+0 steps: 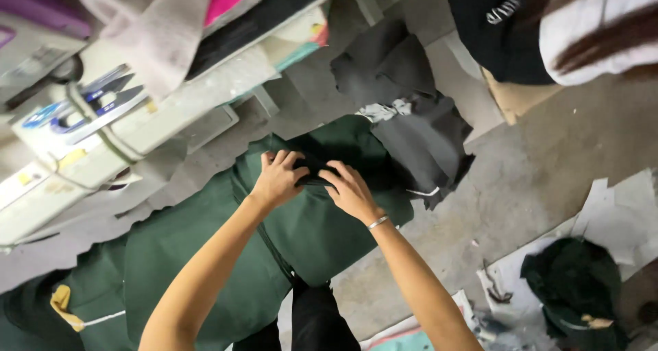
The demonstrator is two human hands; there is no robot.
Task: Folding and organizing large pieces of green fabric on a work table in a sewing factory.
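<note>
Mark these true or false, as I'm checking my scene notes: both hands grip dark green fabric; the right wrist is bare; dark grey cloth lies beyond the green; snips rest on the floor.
1. Both hands, left hand and right hand, grip the dark green fabric: true.
2. The right wrist is bare: false, it wears a silver bracelet.
3. Dark grey cloth lies beyond the green: true.
4. Blue-handled snips rest on the floor: false, on the cream machine.

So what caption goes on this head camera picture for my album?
Both hands, left and right, pinch a dark piece on green cloth.
</note>
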